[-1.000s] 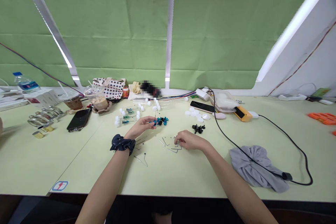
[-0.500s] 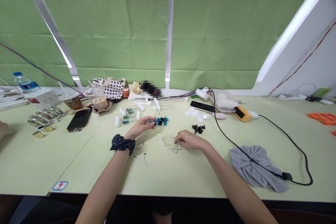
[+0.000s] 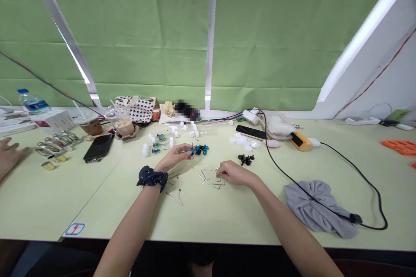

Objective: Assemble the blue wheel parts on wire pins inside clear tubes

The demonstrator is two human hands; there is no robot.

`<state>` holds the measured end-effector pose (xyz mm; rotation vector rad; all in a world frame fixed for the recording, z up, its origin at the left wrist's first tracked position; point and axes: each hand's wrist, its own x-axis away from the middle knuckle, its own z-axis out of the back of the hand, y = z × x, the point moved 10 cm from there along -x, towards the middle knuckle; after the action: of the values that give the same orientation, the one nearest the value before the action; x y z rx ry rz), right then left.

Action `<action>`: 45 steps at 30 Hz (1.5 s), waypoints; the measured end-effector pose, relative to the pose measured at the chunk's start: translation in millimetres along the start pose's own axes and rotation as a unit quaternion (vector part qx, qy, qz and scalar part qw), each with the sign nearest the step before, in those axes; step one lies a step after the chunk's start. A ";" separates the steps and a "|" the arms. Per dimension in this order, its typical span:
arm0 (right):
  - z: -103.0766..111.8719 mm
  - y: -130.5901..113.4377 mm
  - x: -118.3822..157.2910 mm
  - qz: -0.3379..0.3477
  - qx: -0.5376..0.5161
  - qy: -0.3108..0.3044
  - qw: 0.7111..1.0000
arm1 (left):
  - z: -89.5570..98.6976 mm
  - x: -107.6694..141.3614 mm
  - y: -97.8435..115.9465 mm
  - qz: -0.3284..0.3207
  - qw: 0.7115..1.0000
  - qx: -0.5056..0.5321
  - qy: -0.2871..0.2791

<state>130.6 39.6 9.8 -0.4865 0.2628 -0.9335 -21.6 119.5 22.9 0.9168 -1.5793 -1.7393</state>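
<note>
My left hand [image 3: 177, 156] pinches a small blue part [image 3: 192, 151] with a thin metal rod rising from it. Right beside those fingers lies a pile of blue and black small parts [image 3: 203, 150]. My right hand [image 3: 232, 173] is lowered to the table with its fingertips together among bent metal rods [image 3: 218, 185]; whatever it grips is too small or hidden to make out. Tiny dark bits are scattered around these rods. More thin rods [image 3: 175, 199] lie near my left wrist. Black small parts [image 3: 246, 159] sit to the right of my right hand.
White round caps [image 3: 240, 139] and a phone [image 3: 250, 132] lie behind the right hand. Assembled pieces with white ends [image 3: 158, 144] lie behind the left. A black cable [image 3: 286, 175] crosses a grey cloth [image 3: 320, 207]. Another person's hand [image 3: 11, 156] is at far left, near drink cups [image 3: 122, 127].
The other person's hand at far left has come further into view over the table. My own two hands stay almost where they were.
</note>
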 end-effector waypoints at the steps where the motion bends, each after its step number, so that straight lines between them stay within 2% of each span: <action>1: 0.0 0.3 0.0 -0.002 -0.001 0.001 1.000 | -0.5 0.2 0.3 0.000 1.000 0.000 -0.002; 5: 0.1 -1.1 0.0 -0.001 0.000 0.006 1.000 | -1.0 0.2 0.4 0.000 1.000 0.002 -0.005; 8: 4.6 -4.5 -0.3 0.009 0.000 0.031 0.999 | -0.8 -0.5 -0.5 -0.002 1.000 0.015 -0.007; 12: 25.2 -8.8 -1.9 0.019 -0.017 0.126 0.992 | -3.0 -1.0 -1.4 0.000 0.998 0.052 -0.019; 16: 50.4 -21.5 -5.8 0.043 -0.045 0.231 0.971 | -6.4 -0.7 0.6 0.001 0.997 0.071 -0.020; 20: 62.9 -38.7 -16.9 0.067 -0.067 0.293 0.951 | -13.4 0.1 5.5 -0.001 0.997 0.078 -0.022; 25: 58.7 -53.3 -32.7 0.090 -0.075 0.314 0.942 | -20.3 0.4 9.6 -0.009 0.997 0.080 -0.019; 31: 58.7 -58.3 -31.9 0.105 -0.090 0.337 0.931 | -24.6 0.2 11.2 -0.022 0.996 0.080 -0.022; 45: 50.0 -43.9 -36.1 0.089 -0.044 0.316 0.944 | -28.4 -3.2 10.1 -0.026 0.999 0.033 0.012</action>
<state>100.0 61.6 75.5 -0.2255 0.9202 -0.8813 3.4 104.9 31.8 1.0169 -1.6193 -1.7140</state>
